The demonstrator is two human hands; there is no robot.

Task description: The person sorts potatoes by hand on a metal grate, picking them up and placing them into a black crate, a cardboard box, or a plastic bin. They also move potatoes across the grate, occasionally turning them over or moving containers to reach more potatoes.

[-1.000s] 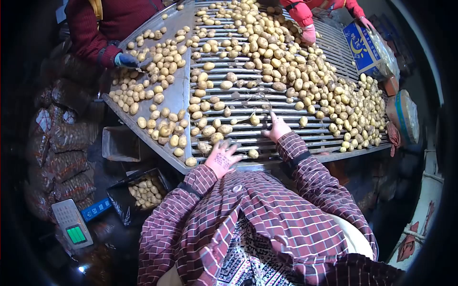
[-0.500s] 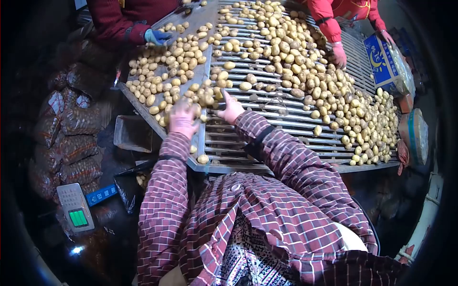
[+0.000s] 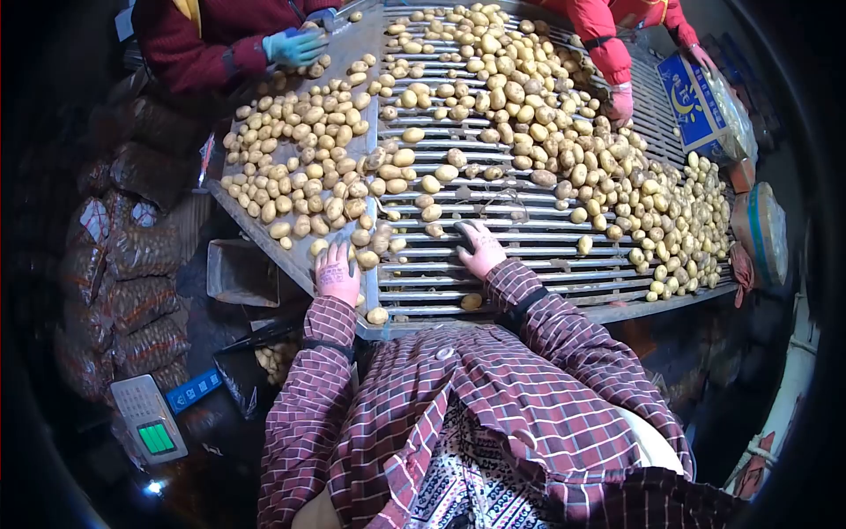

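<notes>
My left hand (image 3: 337, 275), in a pink glove with print on its back, lies at the near edge of the flat metal tray (image 3: 291, 236). Its fingers are spread and point at the potatoes (image 3: 308, 176) heaped there, with a few potatoes right by the fingertips. Further right, my right hand (image 3: 481, 249) rests low over the slatted metal rack (image 3: 441, 267), fingers apart and nothing in them. Just beyond it some single potatoes (image 3: 431, 212) lie on the slats. One potato (image 3: 471, 301) sits near the rack's front edge.
A large pile of potatoes (image 3: 608, 167) covers the rack's right side. Two co-workers stand opposite, one with a blue-gloved hand (image 3: 295, 48), one with a pink-gloved hand (image 3: 620, 104). A blue carton (image 3: 692, 104), filled sacks (image 3: 145, 300), a metal bin (image 3: 243, 272) and a scale (image 3: 148, 418) surround the rack.
Both my hands have drawn back towards me and apart, the right one further to the right. Potatoes between them have shifted onto the tray's edge. The co-worker's blue-gloved hand has moved slightly.
</notes>
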